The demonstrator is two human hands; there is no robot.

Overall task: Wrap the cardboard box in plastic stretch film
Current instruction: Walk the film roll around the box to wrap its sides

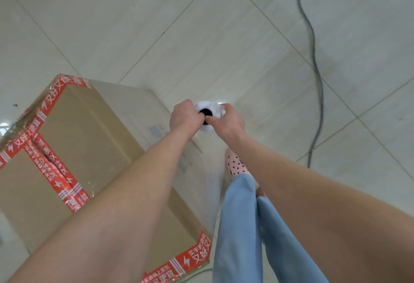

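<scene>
Both hands, left hand (182, 118) and right hand (226, 121), close their grip on the upright film roll (209, 112), thumbs at its core. Left of the grip stands the cardboard box (78, 139) on the tiled floor (246, 36).

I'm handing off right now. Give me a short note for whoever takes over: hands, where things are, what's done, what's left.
Left hand: gripping the near-left rim of the film roll.
Right hand: gripping the roll's right rim, a finger at its core hole.
Roll: held upright, end-on to the camera, just past the far right corner of the cardboard box.
Box: on the tiled floor, sealed with red tape.
Done: film appears to cover the right-hand side.
Left: the top looks bare; other sides are hidden. Watch the cable on the floor to the right.
</scene>
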